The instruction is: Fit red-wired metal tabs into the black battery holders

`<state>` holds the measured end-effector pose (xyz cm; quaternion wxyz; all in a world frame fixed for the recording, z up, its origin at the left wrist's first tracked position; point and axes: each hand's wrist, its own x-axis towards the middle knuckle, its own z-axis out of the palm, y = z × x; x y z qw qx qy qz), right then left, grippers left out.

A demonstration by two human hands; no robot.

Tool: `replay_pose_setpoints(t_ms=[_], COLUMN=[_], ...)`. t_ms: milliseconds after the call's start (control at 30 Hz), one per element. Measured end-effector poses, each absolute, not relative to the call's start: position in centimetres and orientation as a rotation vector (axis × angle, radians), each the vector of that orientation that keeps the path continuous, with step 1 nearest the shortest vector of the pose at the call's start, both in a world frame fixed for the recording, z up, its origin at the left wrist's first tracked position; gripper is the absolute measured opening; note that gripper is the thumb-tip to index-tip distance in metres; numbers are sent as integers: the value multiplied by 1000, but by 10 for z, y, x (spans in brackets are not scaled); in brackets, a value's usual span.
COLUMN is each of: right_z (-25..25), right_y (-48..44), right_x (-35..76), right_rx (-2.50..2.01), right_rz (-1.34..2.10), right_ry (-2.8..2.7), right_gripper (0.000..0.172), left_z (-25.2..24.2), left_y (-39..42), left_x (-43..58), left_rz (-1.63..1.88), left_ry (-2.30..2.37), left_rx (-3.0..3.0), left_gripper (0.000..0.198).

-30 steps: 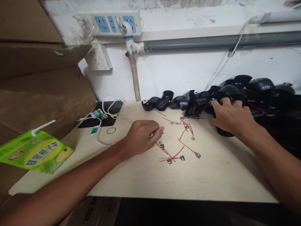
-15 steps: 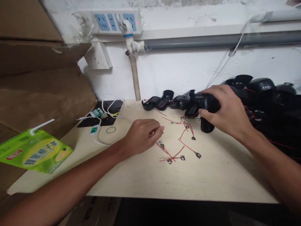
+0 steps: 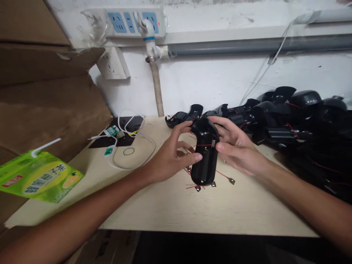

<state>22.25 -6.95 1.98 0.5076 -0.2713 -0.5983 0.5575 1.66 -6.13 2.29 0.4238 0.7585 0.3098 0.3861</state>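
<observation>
A glossy black plastic housing (image 3: 204, 165), with a short red wire and a small metal contact on it, is held upright over the middle of the table. My left hand (image 3: 176, 156) grips its left side, thumb on the front face. On the opposite side, my right hand (image 3: 233, 145) holds it with the thumb near the contact. Behind and below the housing lie loose red wires with small metal terminals, partly hidden by it; one terminal (image 3: 231, 180) shows to the right and another (image 3: 198, 188) near its lower end.
A pile of black housings (image 3: 291, 121) fills the right back of the table (image 3: 165, 209). At left are a green drink carton (image 3: 44, 179) with a straw, a white cable (image 3: 112, 157) and a cardboard box (image 3: 49, 106). A hose (image 3: 157, 88) hangs from a tap at the wall.
My right hand has brought a black housing from the pile to the middle, turning it so that its wired side shows. My left hand has opened from a closed pose and taken hold of it too.
</observation>
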Motion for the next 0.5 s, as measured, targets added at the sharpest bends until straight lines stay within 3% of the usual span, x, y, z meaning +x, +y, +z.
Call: replay_pose_setpoints(t_ms=[267,367,500], right_z=[15,19,33], right_y=[-74,-76,-76], right_x=[206,207,229], right_rx=[-604,-719,-1030], right_rz=[1384,1296,976], right_ry=[-1414,-1450,-1884], right_gripper=[49,45,19], left_z=[19,22,25], left_y=[-54,-53,-41], left_x=[16,16,9], left_rz=[1061,1135,1258], left_ry=[755,838,986], left_rx=[1817,1875,1919], left_gripper=[69,44,20])
